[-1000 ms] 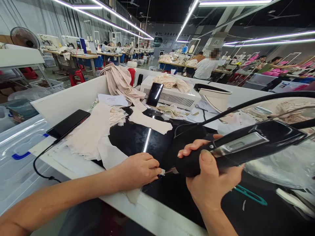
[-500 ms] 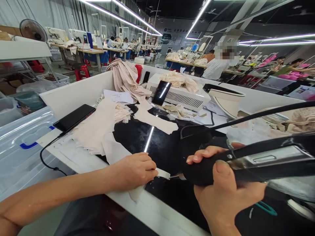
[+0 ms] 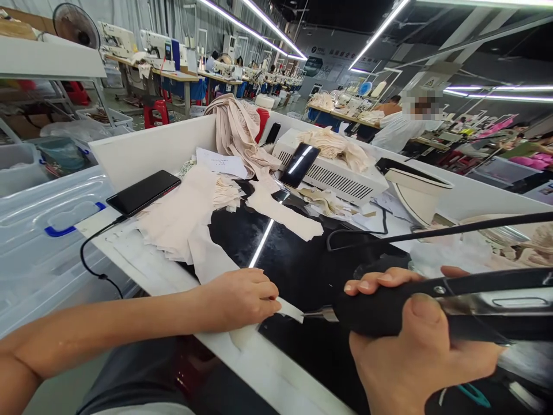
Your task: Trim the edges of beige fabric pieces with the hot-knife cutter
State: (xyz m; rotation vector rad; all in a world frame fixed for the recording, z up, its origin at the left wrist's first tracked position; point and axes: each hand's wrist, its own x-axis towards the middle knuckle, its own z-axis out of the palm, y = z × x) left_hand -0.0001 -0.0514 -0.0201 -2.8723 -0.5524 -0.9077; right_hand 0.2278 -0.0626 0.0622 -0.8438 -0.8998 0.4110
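While the left hand (image 3: 239,300) sits curled low at the near edge of the worktop (image 3: 280,253), its fingertips pinch down on a small pale strip (image 3: 290,310) of fabric, which lies flat on the glossy black surface. The right hand (image 3: 415,351) is wrapped tight around a black tool (image 3: 371,311), thumb on top and fingers over the padded grip. The tool's thin metal tip (image 3: 319,314) points left, right at the end of the strip. I honestly can't tell if it's touching or just short of it. A black cord (image 3: 432,233) loops out from the tool across the right side.

Further back on the left there's a messy stack of beige cut pieces (image 3: 181,213), and just beside it a dark phone (image 3: 144,192) lying flat with a cable (image 3: 93,262) hanging off the worktop edge. One loose beige piece (image 3: 283,210) lies on the black surface, well apart from the hands. Behind that sits a white vented box (image 3: 337,176) with a second phone (image 3: 300,166) leaning on it and some fabric piled on top. A clear plastic bin (image 3: 43,225) with a blue handle is off to the left, below the worktop. A person in a white shirt (image 3: 400,129) is at another table way in the back.
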